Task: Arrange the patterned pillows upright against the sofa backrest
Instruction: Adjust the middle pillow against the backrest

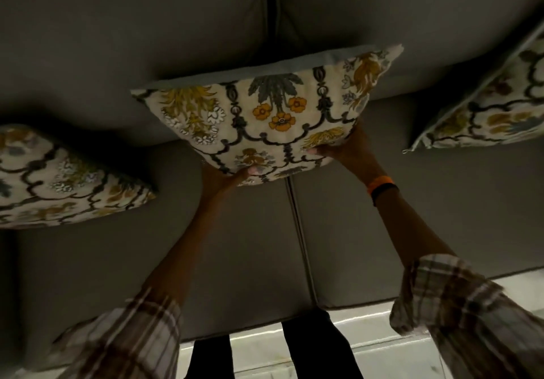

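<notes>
**A:** Three patterned pillows in view. Biggest thing first: grey sofa, backrest (147, 40) filling the top of the frame, seat (235, 246) below it, a seam down the middle of each. Room is dim; a strip of pale floor (368, 328) shows at the sofa's front edge.

**B:** Where's the one being worked?

**A:** Centre pillow (265, 119), right over the seat seam. Long axis runs left-right, top edge leaning onto the backrest, right corner a bit higher than the left. Floral face turned toward the camera.

**B:** Grip?

**A:** Both hands clamped on its lower edge. Left hand (226, 177) pinches near the bottom middle, right hand (341, 149) holds the lower right corner, thumbs on the face. Fingers behind are hidden. So the pillow sits above and beyond both hands, toward the backrest.

**B:** Which hand is nearer the backrest?

**A:** Right one, reaching further in. My read: next move is tipping the bottom edge down onto the seat and levelling the left corner.

**B:** The others?

**A:** Left pillow (59, 178) slumps well apart, lying fairly flat. Right pillow (485, 107) leans against the backrest, tilted, partly cut off by the frame. Both look like they need work.

**B:** Small stuff?

**A:** Orange-and-black wristband (381, 187) on the right wrist; plaid sleeves (456, 305) rolled up.
</notes>
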The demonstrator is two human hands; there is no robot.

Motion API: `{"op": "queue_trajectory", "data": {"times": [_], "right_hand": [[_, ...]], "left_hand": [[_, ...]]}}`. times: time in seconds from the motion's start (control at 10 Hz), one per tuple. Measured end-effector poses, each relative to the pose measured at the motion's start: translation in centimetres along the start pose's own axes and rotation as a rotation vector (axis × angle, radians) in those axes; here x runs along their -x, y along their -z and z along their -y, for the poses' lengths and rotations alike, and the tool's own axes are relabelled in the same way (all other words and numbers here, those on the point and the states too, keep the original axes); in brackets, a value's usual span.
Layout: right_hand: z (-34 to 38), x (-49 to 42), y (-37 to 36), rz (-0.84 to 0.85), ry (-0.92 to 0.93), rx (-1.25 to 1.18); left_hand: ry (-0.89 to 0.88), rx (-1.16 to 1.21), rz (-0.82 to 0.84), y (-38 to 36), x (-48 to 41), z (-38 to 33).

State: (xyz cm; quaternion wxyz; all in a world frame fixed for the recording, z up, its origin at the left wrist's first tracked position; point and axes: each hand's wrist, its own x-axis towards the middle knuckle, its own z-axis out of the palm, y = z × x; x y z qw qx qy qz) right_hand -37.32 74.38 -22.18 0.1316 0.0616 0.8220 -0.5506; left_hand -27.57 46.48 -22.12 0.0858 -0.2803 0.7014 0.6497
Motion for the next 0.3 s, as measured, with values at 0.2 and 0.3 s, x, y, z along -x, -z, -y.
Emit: {"op": "queue_trajectory", "data": {"times": [0.2,0.3], "right_hand": [[-0.3,2.5,-1.3,-0.076,0.011,-0.034],[-1.0,6.9,-4.6,-0.189,-0.113,0.005]], "left_hand": [[-0.078,-0.057,0.019,2.0,-1.3,2.4],[-0.139,-0.156,0.004,3.3,0.2,3.2]]}}
